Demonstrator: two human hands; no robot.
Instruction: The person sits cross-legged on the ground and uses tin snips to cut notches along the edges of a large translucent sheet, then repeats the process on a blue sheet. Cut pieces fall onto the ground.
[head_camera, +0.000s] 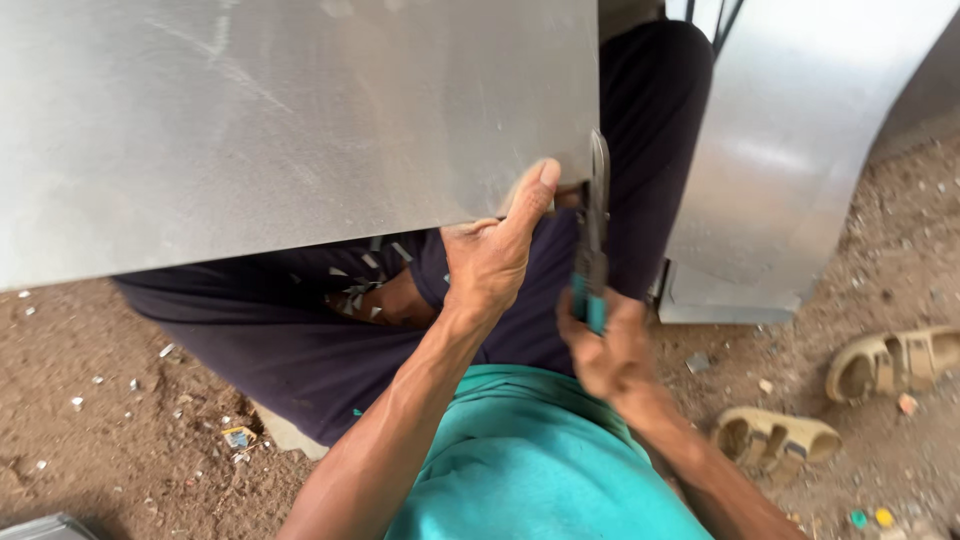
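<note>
Left hand: my left hand (492, 252) grips the lower edge of the sheet (280, 120) near its right corner, thumb pressed flat on the upper face, fingers curled out of sight under the metal.
Right hand: my right hand (608, 350) is closed around the teal handles of the snips (594, 240), fist tight on the grips.
Snips: held nearly upright, blades pointing away from me, set against the right edge of the sheet just beside my left thumb. The blades look closed or nearly so, though the view is too edge-on to be sure.
Sheet: large, flat, dull grey metal with faint scratches; it lies over my knees and fills the upper left of the view, tilted slightly down to the left.
Second sheet: a curved sheet (780, 150) stands on the ground at the right, just beside my right leg, apart from the one I hold.
Legs: dark trousers (260, 320), knees bent under the sheet; small bright metal slivers (362, 290) lie in my lap below its edge.
Shirt: teal (530, 460), at the bottom centre.
Ground: bare brown dirt (120, 420) with scattered scraps and small bits of litter.
Sandals: two tan sandals (890, 362) lie on the dirt at the lower right, well apart from my hands.
</note>
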